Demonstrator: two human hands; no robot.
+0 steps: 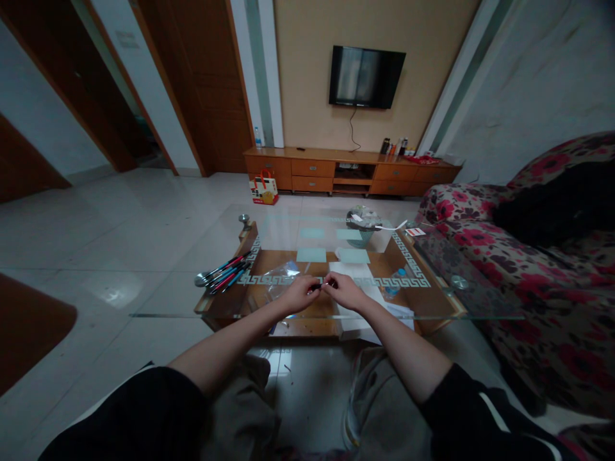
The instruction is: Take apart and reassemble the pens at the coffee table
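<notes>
black sleeves pushed up, white stripe on right, grey trousers.

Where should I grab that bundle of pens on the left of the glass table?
Probably around the middle of the pens, coming from above with fingers across the shafts. They lie flat in a loose bunch, angled with the metal ends toward the table's left edge, so a pinch across the width should gather them together.

surface: clear glass-topped coffee table (432, 307) | on it: bundle of red and blue-handled pens (223, 272); crumpled clear plastic bag (281, 275); white paper sheet (353, 272)
</notes>
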